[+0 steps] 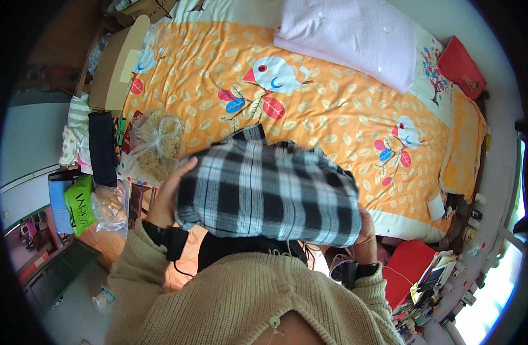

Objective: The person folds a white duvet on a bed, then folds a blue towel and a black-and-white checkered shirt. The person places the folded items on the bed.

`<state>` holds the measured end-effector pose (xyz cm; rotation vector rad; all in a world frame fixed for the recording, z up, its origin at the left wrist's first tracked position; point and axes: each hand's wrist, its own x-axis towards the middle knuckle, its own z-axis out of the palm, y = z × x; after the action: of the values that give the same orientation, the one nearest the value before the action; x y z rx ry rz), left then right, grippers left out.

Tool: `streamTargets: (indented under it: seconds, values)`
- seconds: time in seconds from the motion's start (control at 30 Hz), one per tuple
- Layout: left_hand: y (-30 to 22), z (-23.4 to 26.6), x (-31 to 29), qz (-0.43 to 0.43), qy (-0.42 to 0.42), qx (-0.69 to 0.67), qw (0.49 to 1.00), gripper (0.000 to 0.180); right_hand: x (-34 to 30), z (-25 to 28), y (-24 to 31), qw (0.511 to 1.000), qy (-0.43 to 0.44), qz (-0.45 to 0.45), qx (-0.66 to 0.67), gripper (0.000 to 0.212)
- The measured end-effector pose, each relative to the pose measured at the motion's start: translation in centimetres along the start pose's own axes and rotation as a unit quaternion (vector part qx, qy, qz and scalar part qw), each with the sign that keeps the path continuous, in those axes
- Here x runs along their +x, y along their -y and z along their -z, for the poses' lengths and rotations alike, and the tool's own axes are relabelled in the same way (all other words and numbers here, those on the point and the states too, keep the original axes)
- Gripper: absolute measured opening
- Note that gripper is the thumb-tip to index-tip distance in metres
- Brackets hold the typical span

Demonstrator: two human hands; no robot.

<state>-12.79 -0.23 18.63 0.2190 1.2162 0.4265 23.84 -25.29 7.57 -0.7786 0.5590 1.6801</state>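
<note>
A black, white and grey plaid shirt [269, 190], bundled into a thick folded roll, is held up in front of my body at the near edge of the bed. My left hand [171, 192] grips its left end, with the thumb on top and the other fingers mostly hidden. At the right end my right hand [366, 233] holds the cloth from the side, its fingers largely behind the fabric. Part of the shirt's dark far edge lies over the orange bedsheet [327, 118], which is printed with birds and leaves.
A clear plastic bag [157, 138] with yellowish contents sits on the bed's left side, below an open cardboard box [117, 69]. A folded pink quilt [347, 40] lies at the far side. Right are a red pouch [462, 68] and a yellow towel [462, 144]. A green bag [80, 204] hangs left.
</note>
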Motion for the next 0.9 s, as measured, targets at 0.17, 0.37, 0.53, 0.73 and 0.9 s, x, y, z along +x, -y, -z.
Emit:
streamTargets:
  seconds: [0.17,0.37,0.53,0.73,0.9]
  values:
    - [-0.9,2.6,-1.1,0.053,0.025,-0.018,0.998,0.039,-4.5,-2.8,-0.4,0.998,0.024,0.062,-0.005,0.036]
    - [4.2,8.7,0.6,-0.01,0.042,0.107,0.993,0.041,-4.5,2.8,-5.7,0.972,-0.118,0.085,-0.184,0.035]
    - [12.5,21.0,11.0,0.013,-0.001,0.203,0.979,0.034,3.4,13.5,-10.9,0.945,-0.205,0.049,-0.251,0.034]
    - [15.3,18.7,12.2,-0.009,-0.13,0.145,0.981,0.035,4.7,15.3,-12.4,0.913,-0.298,0.066,-0.272,0.049]
    - [13.6,16.6,11.7,-0.14,-0.09,0.231,0.958,0.043,5.4,15.4,-12.1,0.931,-0.255,0.112,-0.235,0.056]
